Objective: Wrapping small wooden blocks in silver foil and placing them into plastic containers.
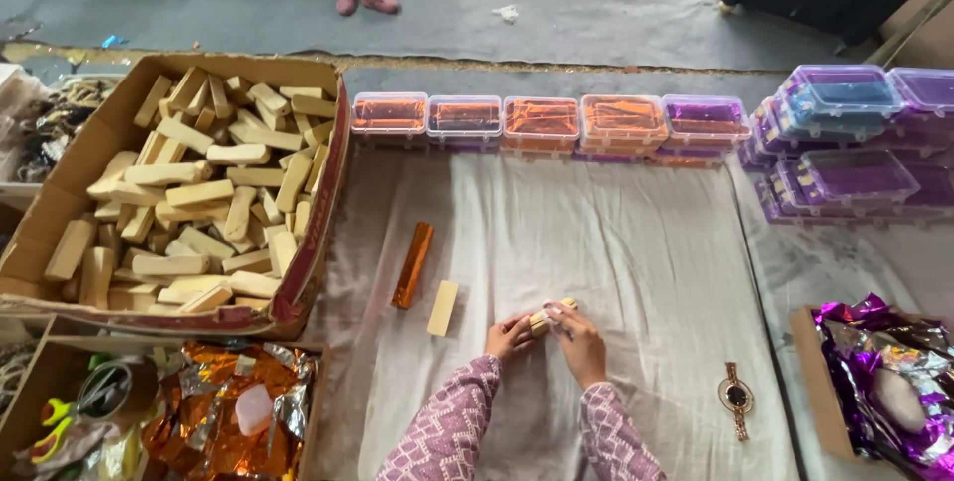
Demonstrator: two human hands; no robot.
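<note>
My left hand (510, 335) and my right hand (579, 340) meet over the white cloth (616, 242), both closed on one pale wooden block (550, 315). Another bare wooden block (443, 307) lies just left of my hands. Beside it lies a block wrapped in orange foil (412, 264). A wristwatch (736, 399) rests on the cloth to the right of my right hand.
A big cardboard box (60, 193) full of wooden blocks stands at the left. Orange foil scraps (214, 411) and scissors (84, 406) sit in a box at bottom left. Clear lidded containers (542, 121) line the far edge, purple ones (855, 133) stack at right, purple foil (884, 382) lower right.
</note>
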